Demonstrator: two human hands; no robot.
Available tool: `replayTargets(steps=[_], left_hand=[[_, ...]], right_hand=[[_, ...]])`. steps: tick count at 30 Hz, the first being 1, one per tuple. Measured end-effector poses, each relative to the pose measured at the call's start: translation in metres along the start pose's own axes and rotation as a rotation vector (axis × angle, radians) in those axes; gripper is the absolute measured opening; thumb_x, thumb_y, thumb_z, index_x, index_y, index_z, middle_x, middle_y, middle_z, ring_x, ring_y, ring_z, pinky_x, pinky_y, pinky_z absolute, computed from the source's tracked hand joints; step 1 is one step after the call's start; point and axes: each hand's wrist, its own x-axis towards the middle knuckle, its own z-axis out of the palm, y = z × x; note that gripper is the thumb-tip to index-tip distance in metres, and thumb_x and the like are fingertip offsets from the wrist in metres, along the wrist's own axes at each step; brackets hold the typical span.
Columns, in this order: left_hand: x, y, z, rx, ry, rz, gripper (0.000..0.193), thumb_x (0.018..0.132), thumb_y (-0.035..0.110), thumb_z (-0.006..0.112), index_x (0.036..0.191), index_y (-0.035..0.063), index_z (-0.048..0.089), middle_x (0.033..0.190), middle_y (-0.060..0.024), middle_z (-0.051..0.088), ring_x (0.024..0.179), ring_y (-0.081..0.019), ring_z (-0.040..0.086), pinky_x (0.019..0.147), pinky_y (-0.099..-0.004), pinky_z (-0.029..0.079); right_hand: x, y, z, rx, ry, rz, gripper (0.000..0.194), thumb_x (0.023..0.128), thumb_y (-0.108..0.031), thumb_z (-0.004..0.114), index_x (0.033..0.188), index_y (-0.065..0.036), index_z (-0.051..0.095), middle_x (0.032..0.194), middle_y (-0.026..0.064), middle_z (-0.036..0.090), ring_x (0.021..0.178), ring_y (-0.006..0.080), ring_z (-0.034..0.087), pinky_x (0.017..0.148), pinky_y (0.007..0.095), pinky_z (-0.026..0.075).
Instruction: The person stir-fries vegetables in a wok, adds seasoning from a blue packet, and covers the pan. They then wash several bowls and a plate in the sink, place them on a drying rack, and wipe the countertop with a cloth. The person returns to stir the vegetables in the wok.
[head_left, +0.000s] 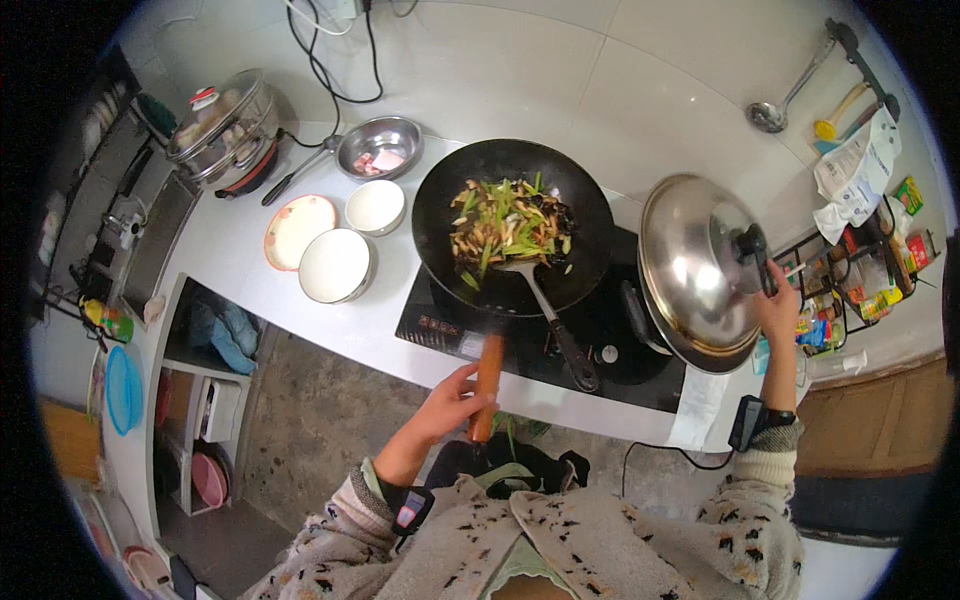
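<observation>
A black wok (592, 225) stands on the built-in-looking black cooktop (641, 382). Sliced food with green stalks (510, 225) lies in it, and a metal spatula (551, 307) leans over its near rim. My left hand (455, 405) is closed around the wok's brown wooden handle (489, 375). On the right, my right hand (776, 304) grips the black knob handle of a domed steel lid (694, 262), which is tilted on edge beside the wok. A pan with a black handle shows partly behind the lid.
Left of the wok are two white bowls (335, 266) (375, 208), a red-rimmed plate (281, 251) and a steel bowl (409, 142) holding pieces of raw meat. A glass-lidded steamer (225, 135) stands at the back left. Seasoning packets fill a wall rack (855, 281) at right.
</observation>
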Motion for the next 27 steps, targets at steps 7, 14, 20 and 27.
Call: replayTargets(steps=[7,14,20,27], left_hand=[[-0.006,-0.001,-0.022,0.027,0.029,0.026,0.060,0.085,0.009,0.060,0.137,0.0033,0.030,0.122,-0.0141,0.051,0.099,-0.0188,0.057,0.080,-0.0299,0.048],[-0.019,0.017,-0.100,0.012,-0.138,-0.019,0.053,0.090,0.010,0.053,0.138,0.0073,0.030,0.123,-0.0110,0.051,0.103,-0.0205,0.058,0.082,-0.0293,0.047],[-0.044,0.034,-0.199,-0.034,-0.071,-0.065,0.052,0.089,0.011,0.054,0.136,0.0056,0.032,0.113,-0.0106,0.056,0.093,-0.0175,0.060,0.078,-0.0278,0.048],[-0.067,0.056,-0.295,-0.040,0.060,-0.107,0.051,0.089,0.017,0.056,0.133,0.0040,0.035,0.110,-0.0109,0.059,0.091,-0.0177,0.060,0.078,-0.0286,0.049]], right_hand=[[-0.010,-0.151,0.019,0.206,-0.051,-0.399,0.050,0.077,-0.008,0.060,0.126,-0.007,0.050,0.087,0.0032,0.060,0.066,0.0084,0.046,0.065,0.0220,0.042],[-0.027,-0.251,0.144,-0.127,-0.102,-0.279,0.052,0.078,-0.019,0.061,0.128,-0.014,0.048,0.091,0.0130,0.063,0.075,0.0220,0.059,0.073,0.0317,0.047],[-0.031,-0.274,0.211,-0.244,-0.145,-0.162,0.057,0.078,-0.027,0.062,0.131,-0.022,0.045,0.085,0.0144,0.062,0.080,0.0301,0.061,0.073,0.0396,0.047],[-0.027,-0.267,0.227,-0.219,-0.102,-0.177,0.060,0.076,-0.025,0.066,0.131,-0.022,0.044,0.089,0.0166,0.059,0.079,0.0319,0.058,0.074,0.0394,0.046]])
